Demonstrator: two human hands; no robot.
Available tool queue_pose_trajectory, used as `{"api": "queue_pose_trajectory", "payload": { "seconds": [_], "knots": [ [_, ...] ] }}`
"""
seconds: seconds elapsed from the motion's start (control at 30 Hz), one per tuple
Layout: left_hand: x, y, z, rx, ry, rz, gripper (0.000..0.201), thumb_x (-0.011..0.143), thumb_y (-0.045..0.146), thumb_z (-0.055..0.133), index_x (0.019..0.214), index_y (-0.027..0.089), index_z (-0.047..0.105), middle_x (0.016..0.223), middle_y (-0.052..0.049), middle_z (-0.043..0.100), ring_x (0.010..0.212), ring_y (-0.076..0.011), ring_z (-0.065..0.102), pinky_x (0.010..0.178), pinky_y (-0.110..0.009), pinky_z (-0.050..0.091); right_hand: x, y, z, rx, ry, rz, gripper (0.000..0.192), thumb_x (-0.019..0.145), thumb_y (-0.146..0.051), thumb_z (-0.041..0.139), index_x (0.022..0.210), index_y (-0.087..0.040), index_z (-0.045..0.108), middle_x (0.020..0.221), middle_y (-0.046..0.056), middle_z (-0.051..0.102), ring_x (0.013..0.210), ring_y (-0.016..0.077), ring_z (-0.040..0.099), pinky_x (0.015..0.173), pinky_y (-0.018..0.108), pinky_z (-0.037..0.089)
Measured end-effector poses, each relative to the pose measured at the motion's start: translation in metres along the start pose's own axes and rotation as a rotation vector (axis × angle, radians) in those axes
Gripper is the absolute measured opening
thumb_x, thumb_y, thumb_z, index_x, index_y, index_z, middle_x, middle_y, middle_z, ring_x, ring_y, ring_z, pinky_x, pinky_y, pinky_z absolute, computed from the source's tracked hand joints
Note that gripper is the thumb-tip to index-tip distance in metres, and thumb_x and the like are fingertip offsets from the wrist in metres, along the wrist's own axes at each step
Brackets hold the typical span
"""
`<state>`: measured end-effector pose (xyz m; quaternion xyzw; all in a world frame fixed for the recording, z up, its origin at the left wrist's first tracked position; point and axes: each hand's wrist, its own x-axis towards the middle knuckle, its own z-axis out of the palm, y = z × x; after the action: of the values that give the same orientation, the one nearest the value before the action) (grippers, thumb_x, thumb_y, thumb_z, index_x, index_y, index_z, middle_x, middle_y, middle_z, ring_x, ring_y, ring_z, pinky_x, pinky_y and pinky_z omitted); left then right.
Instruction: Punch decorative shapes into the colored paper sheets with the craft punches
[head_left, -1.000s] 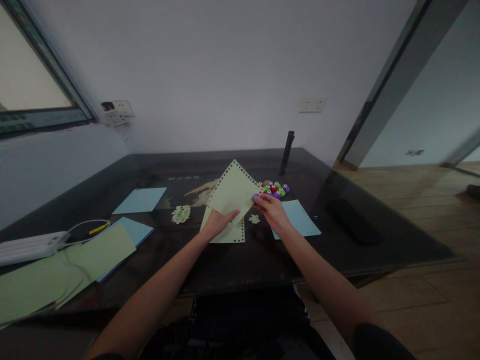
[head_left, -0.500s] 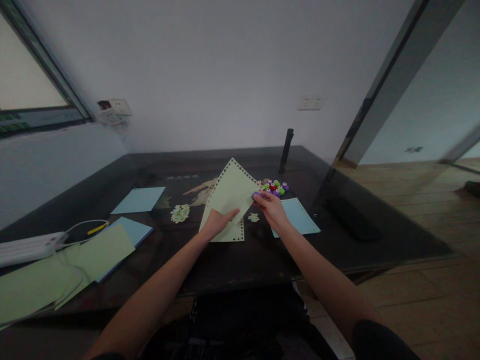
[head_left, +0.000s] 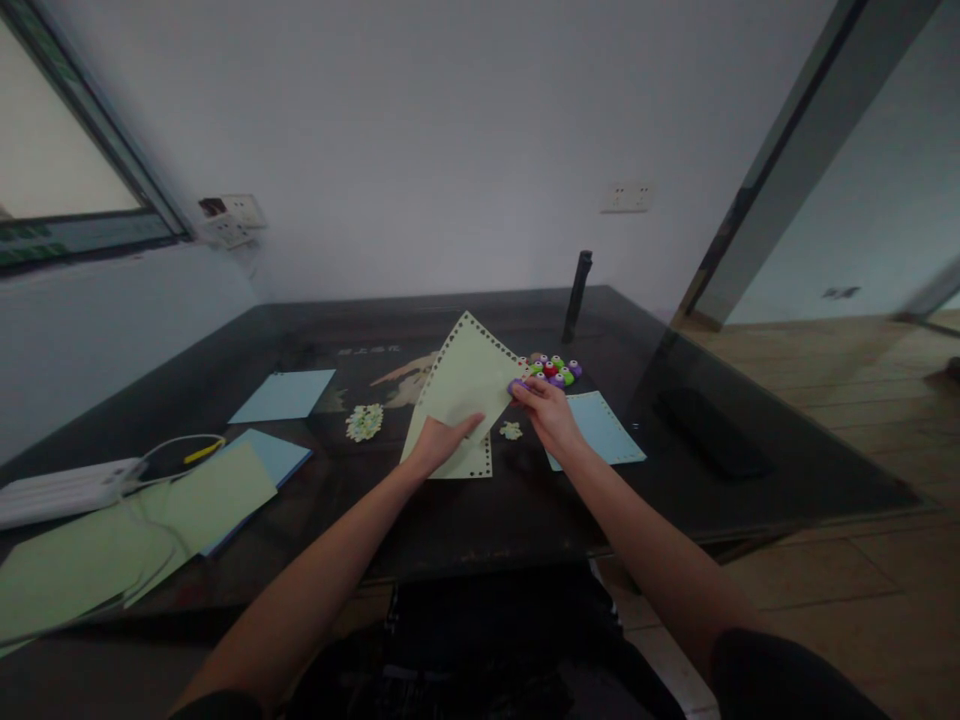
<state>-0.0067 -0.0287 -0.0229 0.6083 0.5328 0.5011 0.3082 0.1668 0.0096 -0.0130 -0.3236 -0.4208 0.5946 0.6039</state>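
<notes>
Two bare hands work together over the dark glass-topped table (head_left: 465, 520). The left hand (head_left: 439, 442) pinches the lower edge of a pale green paper sheet with punched holes along its border (head_left: 466, 375), fingers clamped on it so that it stands tilted above the table. The right hand (head_left: 546, 410) closes its fingers around a small purple craft punch (head_left: 516, 386) set against the sheet's right edge. Just beyond lies a cluster of small coloured punches (head_left: 553, 368); a second pale green punched sheet (head_left: 469, 462) lies flat under the held one, and a light blue punched sheet (head_left: 604, 428) sits beside the right wrist. With the sheet gripped at one edge only, it could flex or slip in the punch, so a hole might land off the line or tear the border.
</notes>
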Motion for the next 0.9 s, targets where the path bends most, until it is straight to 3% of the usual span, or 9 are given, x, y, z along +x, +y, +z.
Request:
{"api": "queue_pose_trajectory", "payload": {
  "seconds": [0.23, 0.43, 0.9],
  "knots": [
    [-0.0031, 0.0009, 0.0024, 0.014, 0.010, 0.062, 0.047, 0.075, 0.027, 0.065, 0.120, 0.016, 0.057, 0.118, -0.010, 0.065, 0.126, -0.0223, 0.048, 0.111, -0.039, 0.030, 0.0016, 0.0012, -0.0011, -0.002, 0.026, -0.020, 0.032, 0.048, -0.035, 0.084, 0.067, -0.019, 0.064, 0.069, -0.002, 0.064, 0.065, 0.0126, 0.056, 0.067, 0.027, 0.046],
    [-0.0017, -0.0024, 0.0057, -0.028, -0.018, 0.005, 0.043, 0.079, 0.026, 0.061, 0.120, 0.016, 0.057, 0.114, -0.008, 0.067, 0.119, -0.0217, 0.054, 0.110, -0.040, 0.032, 0.0038, 0.0035, -0.0022, 0.035, -0.004, 0.008, 0.032, 0.049, -0.034, 0.084, 0.070, -0.019, 0.066, 0.073, -0.001, 0.066, 0.070, 0.0127, 0.060, 0.069, 0.027, 0.048],
    [-0.0010, 0.0033, 0.0000, -0.032, 0.023, 0.020, 0.042, 0.080, 0.027, 0.060, 0.120, 0.016, 0.057, 0.120, -0.010, 0.064, 0.124, -0.0221, 0.050, 0.111, -0.040, 0.030, -0.0008, -0.0044, 0.0004, 0.015, -0.068, 0.096, 0.032, 0.052, -0.032, 0.084, 0.076, -0.017, 0.069, 0.083, 0.003, 0.071, 0.073, 0.0138, 0.064, 0.075, 0.029, 0.053]
  ]
}}
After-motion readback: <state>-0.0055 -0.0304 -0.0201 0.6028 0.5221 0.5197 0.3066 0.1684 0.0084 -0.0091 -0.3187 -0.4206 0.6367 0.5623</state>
